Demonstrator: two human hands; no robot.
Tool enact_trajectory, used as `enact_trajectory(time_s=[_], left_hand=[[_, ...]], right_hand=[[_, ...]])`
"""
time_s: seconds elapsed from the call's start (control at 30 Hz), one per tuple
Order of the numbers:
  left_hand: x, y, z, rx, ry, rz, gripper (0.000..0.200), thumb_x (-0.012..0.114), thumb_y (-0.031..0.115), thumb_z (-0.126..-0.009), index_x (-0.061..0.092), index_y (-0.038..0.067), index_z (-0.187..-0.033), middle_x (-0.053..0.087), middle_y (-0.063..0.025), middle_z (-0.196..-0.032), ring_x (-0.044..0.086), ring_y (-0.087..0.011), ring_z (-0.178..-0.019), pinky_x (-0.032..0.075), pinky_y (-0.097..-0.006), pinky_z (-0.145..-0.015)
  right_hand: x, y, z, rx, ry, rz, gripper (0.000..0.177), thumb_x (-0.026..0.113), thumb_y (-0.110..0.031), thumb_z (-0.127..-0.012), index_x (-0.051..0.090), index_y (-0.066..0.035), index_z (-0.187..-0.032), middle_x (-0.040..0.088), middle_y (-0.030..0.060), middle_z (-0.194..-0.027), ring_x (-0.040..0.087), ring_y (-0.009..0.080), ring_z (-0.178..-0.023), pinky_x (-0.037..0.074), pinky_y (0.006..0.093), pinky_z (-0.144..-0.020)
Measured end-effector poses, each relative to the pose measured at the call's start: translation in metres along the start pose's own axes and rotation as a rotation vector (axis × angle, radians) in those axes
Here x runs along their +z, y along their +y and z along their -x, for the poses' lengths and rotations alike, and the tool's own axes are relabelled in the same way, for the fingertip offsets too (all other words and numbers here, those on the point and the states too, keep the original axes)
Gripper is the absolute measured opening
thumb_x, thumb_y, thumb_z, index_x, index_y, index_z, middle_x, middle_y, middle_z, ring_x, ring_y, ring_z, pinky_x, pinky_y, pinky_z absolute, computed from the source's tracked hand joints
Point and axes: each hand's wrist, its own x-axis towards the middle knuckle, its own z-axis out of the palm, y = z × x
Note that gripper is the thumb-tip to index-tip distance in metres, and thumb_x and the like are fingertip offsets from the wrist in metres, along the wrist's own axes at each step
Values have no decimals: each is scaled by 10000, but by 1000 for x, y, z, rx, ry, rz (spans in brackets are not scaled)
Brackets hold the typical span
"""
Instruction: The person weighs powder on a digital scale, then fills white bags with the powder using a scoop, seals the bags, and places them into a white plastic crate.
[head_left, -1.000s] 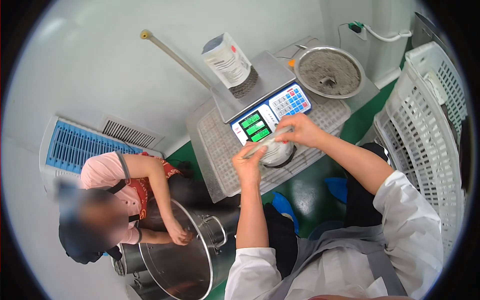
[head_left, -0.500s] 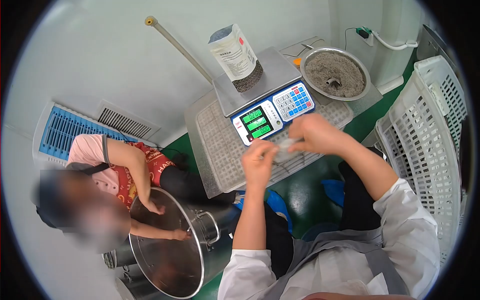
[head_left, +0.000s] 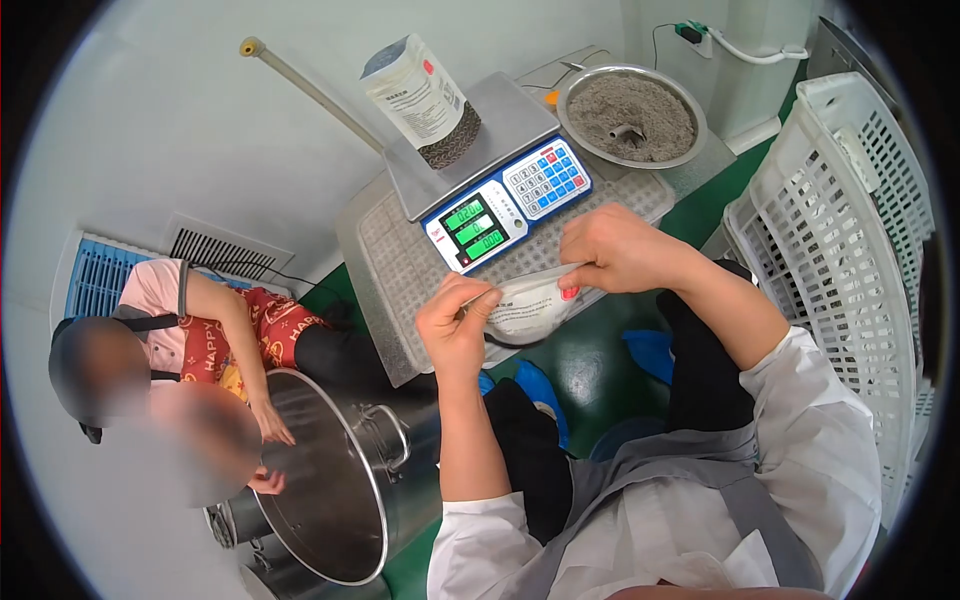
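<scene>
Now the left hand (head_left: 456, 318) and right hand (head_left: 628, 250) pinch a white printed pouch (head_left: 528, 308) by its top edge, near side of the blue-and-white digital scale (head_left: 512, 202). Another printed pouch (head_left: 422, 105) stands on its steel pan (head_left: 505, 125)!

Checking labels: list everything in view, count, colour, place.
Held pouch: 1, white, between both hands
Standing pouch: 1, white, on scale
Scale: 1, blue-white, on table
Bowl: 1, silver, grey powder inside, table's right
Mat: 1, grey, under scale
Table: 1, grey, centre
Big pot: 1, silver, lower left
Smaller pots: 2+, silver, beside big pot
Baskets: 2+, white, right
Pole: 1, beige, beside wall
Grille unit: 1, blue, left wall
Vent: 1, grey, left wall
Plug: 1, green, top right
Shoe covers: 2+, blue, green floor
Co-worker: 1, pink shirt, left
Left hand, right hand: 2, bare, at held pouch
</scene>
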Motion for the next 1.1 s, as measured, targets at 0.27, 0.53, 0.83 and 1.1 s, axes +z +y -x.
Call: enact_trajectory(time_s=[0.27,0.53,0.83,1.1], left_hand=[[-13,11,12,-165,-100,260,95,716,-57,-706,667,-52,-787,588,-30,-707,509,-96,-696,379,-239,-608],[22,14,16,-157,-409,-228,201,731,143,-734,632,-32,-739,534,-130,-614,464,-186,-555,392,-325,-561],[-29,11,20,-198,-298,-296,173,720,113,-773,694,-28,-869,632,-39,-653,521,-57,-622,425,-242,-574],[-58,11,23,-160,-64,-158,106,655,69,-786,672,-32,-761,613,-40,-649,551,-104,-623,427,-245,-596]], right_hand=[[-3,10,7,163,225,-375,267,728,-203,-764,596,5,-661,539,85,-583,505,148,-558,387,317,-530],[41,-16,4,-156,162,-88,227,714,-237,-725,614,-48,-652,585,68,-657,571,268,-671,441,368,-590],[0,-29,-20,-59,314,4,217,716,-194,-740,609,-20,-666,563,99,-653,546,267,-637,430,360,-584],[-120,-68,-47,44,522,153,390,680,-307,-801,538,-11,-592,415,81,-471,376,148,-468,354,328,-477]])
